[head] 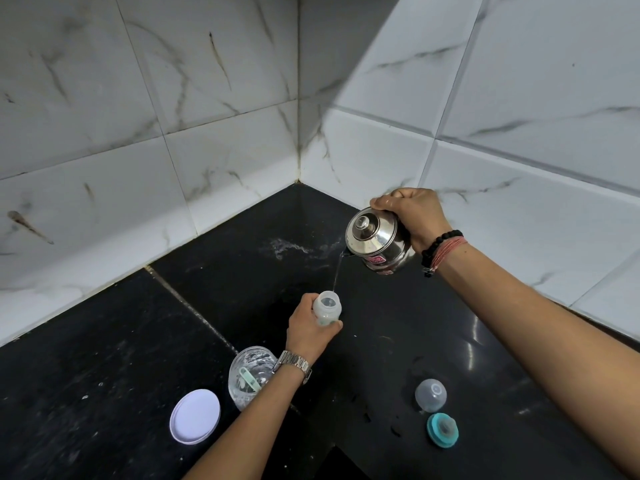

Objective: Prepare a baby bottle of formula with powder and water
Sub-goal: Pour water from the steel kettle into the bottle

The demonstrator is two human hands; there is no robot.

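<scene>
1. Nearest, left of the bottle (327, 309), a lid (195, 417) lies flat; the jar (250, 375) is partly hidden by the left forearm.
2. Right of the bottle sit a cap (430, 395) and a teal ring (442, 430).
3. Upright on the counter (104, 375), mouth up, the bottle is gripped by the left hand (308, 329).
4. Beyond the bottle, the right hand (414, 213) grasps a tilted steel pot (377, 242), water streaming down.

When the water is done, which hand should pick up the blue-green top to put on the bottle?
Probably the right. The teal nipple ring lies on the counter under the right arm, and the left hand grips the bottle. The right hand must first set down the steel pot.
</scene>
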